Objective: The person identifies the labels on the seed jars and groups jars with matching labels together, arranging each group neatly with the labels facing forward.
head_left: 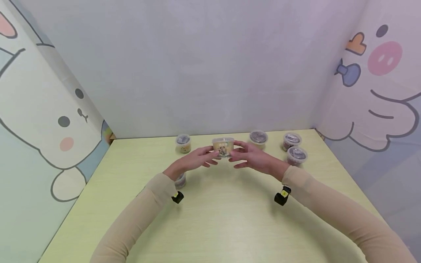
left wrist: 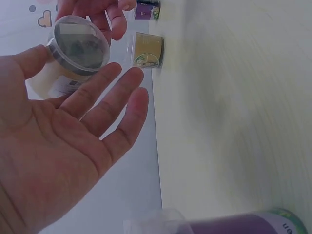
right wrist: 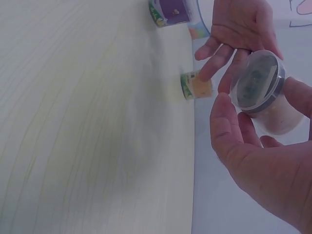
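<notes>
Cup in hand: small clear lidded tub, centre of the head view, lifted above the table.
Grip: my right hand pinches its side; my left hand lies flat, fingers straight, touching the other side.
Handling: I judge it light, stiff, slick plastic; hold below the lid rim.
Contents: pale filling, dark bits.
Other cups: one yellow left; three dark-lidded right.
</notes>
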A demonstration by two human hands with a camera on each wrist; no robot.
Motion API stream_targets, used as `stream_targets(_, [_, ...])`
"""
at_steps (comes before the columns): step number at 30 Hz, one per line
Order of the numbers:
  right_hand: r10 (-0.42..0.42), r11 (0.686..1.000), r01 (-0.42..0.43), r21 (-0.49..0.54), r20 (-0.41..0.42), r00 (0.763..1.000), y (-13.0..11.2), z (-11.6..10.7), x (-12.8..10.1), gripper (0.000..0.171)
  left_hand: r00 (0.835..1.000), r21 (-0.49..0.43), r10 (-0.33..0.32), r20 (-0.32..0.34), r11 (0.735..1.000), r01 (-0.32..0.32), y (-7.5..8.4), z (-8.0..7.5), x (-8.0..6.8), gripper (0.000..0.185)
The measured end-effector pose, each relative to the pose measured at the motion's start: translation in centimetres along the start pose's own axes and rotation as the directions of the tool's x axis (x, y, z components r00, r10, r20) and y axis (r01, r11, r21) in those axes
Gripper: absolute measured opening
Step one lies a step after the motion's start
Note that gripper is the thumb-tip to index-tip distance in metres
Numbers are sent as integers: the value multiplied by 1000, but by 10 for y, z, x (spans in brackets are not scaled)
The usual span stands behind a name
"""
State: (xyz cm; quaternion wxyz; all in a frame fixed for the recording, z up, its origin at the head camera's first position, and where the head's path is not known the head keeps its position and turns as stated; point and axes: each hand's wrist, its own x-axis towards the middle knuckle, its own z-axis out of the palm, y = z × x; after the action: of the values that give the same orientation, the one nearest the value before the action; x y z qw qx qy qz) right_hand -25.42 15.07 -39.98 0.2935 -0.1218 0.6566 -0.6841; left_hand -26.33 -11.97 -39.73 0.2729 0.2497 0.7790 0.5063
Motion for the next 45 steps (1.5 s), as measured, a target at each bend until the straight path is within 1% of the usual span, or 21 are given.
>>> stream_targets(7, [-10,1000,10,-2,53,999,0,0,0,73,1000,-19,-6,14,1000,7,-1,0,-2,57])
stream_targets(12, [-2,1000,3,-23,40,999,1,0,0,70,1000,0,-17,8,1000,17,-2,0,-3,56])
stream_targets(17, [9,997,-8,-81,15,1000,3,-1,3,67,1000,38,-26,-14,999,27,-4,-1,-2,54])
stream_targets(23, [27,993,-24,-119,22,999,5,-1,4,66,999,71,-32,-26,997,34,-8,-2,-2,50])
stream_targets(29, [37,993,-33,-116,35,999,5,-2,5,66,999,88,-34,-19,996,35,-9,-3,-3,49])
stream_targets(35, [36,993,-30,-113,48,998,3,0,5,65,999,93,-34,-29,995,37,-7,-5,-5,46])
stream_targets(45, [55,993,-48,-104,67,996,7,0,7,65,999,104,-38,-26,994,40,-7,-7,-8,45])
